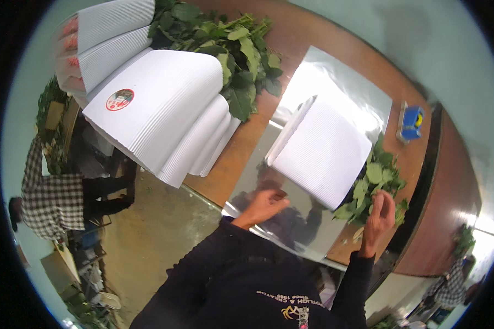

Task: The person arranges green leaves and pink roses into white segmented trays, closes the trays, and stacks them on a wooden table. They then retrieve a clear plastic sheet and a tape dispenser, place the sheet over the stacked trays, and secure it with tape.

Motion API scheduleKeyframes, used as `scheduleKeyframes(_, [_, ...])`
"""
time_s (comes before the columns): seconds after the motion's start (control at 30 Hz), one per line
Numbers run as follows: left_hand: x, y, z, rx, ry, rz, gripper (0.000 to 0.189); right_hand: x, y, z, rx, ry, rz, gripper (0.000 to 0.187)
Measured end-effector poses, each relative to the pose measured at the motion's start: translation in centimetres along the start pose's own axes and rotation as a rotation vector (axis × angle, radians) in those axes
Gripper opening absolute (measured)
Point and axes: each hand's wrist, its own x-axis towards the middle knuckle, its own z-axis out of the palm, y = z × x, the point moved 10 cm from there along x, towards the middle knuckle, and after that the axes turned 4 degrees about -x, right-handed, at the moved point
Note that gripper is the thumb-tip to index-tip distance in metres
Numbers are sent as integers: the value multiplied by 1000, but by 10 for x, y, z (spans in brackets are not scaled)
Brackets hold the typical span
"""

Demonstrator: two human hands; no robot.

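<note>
A bundle of leafy stems lies wrapped in white corrugated paper (323, 150) on a shiny silver sheet (247, 193) in front of me. Its green leaves (372, 179) stick out at the right end. My left hand (265, 207) is over the near part of the sheet, below the wrapper, its fingers loosely curled with nothing visible in them. Beside the leaves is my right hand (380, 214), fingers bent and close together. Whether it grips a leaf or stem cannot be made out.
Several bundles wrapped in white corrugated cardboard (164, 94) are stacked at the left of the wooden table (220, 181), with leafy stems (247, 53) behind. A blue tape dispenser (411, 123) stands at the right. A person in a checked shirt (53, 201) works at far left.
</note>
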Motion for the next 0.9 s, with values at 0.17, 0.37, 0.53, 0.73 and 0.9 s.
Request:
scheduleKeyframes(0.17, [53,-11,54,-428,-115,-43,32,128,-52,111,-241,-274,-273,40])
scheduleKeyframes(0.37, [72,-38,68,-712,-181,-95,31,152,-30,182,-319,-738,-148,50])
scheduleKeyframes(0.53, [79,-45,77,-766,-200,-108,29,150,-60,177,-406,-670,-211,47])
scheduleKeyframes(0.73, [85,-36,76,-770,-212,-89,26,158,-81,191,-363,-713,-226,44])
scheduleKeyframes(0.9, [85,-38,70,-757,-201,-81,24,156,-72,207,-359,-728,-254,45])
